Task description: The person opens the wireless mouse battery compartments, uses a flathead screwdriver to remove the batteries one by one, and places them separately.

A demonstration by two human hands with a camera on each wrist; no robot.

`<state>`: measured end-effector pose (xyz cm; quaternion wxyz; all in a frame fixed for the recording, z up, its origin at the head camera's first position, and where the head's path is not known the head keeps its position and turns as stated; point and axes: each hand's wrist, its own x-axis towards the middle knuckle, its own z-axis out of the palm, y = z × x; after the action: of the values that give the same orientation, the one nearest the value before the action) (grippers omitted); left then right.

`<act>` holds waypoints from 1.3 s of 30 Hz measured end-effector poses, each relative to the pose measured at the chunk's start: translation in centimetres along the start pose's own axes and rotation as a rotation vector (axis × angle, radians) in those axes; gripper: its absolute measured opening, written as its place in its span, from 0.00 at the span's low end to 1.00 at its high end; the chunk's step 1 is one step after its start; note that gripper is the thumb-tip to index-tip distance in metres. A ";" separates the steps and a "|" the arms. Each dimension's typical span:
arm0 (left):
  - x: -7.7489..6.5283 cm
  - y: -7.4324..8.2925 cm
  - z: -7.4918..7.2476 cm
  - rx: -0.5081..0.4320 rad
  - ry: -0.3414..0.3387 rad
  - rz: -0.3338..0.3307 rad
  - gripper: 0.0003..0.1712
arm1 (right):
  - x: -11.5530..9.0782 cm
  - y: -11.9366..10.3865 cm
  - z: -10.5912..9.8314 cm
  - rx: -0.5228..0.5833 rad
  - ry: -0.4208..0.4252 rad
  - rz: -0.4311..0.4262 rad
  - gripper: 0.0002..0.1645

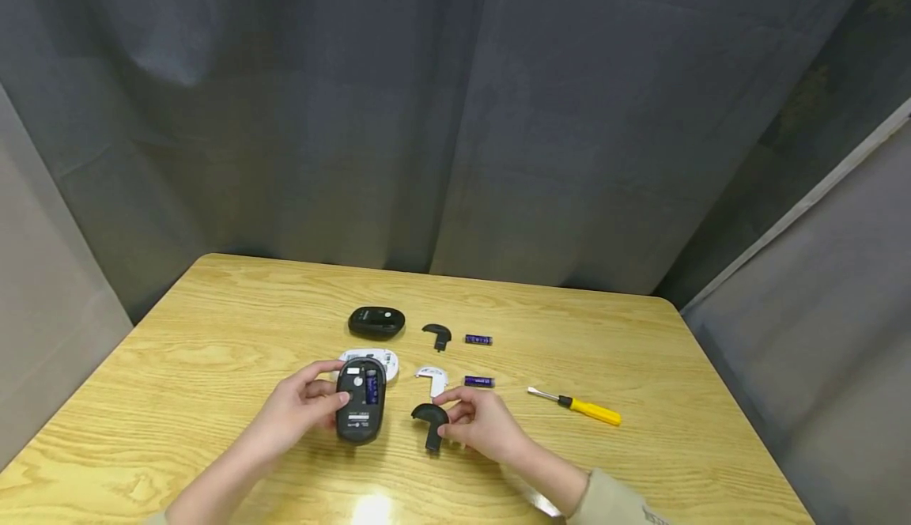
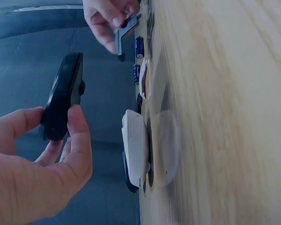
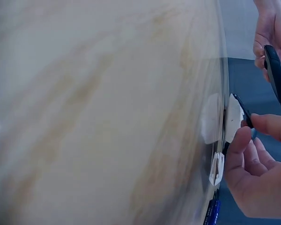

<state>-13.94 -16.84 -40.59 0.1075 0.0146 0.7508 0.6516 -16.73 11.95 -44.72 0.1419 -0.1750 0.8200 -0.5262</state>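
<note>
My left hand (image 1: 302, 405) grips a black computer mouse (image 1: 353, 422) by its sides, underside toward me, raised off the table. Its battery bay is uncovered, and a dark blue battery (image 1: 372, 387) lies inside. Between thumb and fingers of my right hand (image 1: 484, 424) is a black battery cover (image 1: 430, 414), its narrow tab pointing down. Behind the held mouse lies a white mouse (image 1: 387, 360), partly hidden by it. A white battery cover (image 1: 436, 379) rests just beyond my right fingers. In the left wrist view the held mouse (image 2: 61, 101) appears edge-on.
Farther back on the wooden table (image 1: 270, 311) lie another black mouse (image 1: 376, 322), a black cover (image 1: 439, 335) and a blue battery (image 1: 478, 340). A second loose battery (image 1: 479, 381) is nearer. To the right lies a yellow-handled screwdriver (image 1: 594, 411). Grey curtains (image 1: 342, 114) hang behind.
</note>
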 end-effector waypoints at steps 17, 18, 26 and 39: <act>0.0 0.2 -0.6 0.011 -0.019 -0.026 0.35 | 0.6 0.5 0.5 -0.190 0.007 -0.026 0.17; 0.0 0.3 -0.6 0.011 -0.020 -0.027 0.35 | 0.6 0.5 0.5 -0.206 0.007 -0.036 0.16; 0.0 0.3 -0.6 0.016 -0.023 -0.020 0.36 | 0.6 0.5 0.5 -0.328 -0.009 -0.068 0.15; 0.0 0.4 -0.5 0.006 -0.036 -0.013 0.35 | 0.8 0.2 0.4 -0.469 -0.041 -0.084 0.13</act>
<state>-14.11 -17.22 -40.16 0.1251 0.0218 0.7507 0.6483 -17.31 11.33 -45.09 0.0919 -0.2476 0.9088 -0.3231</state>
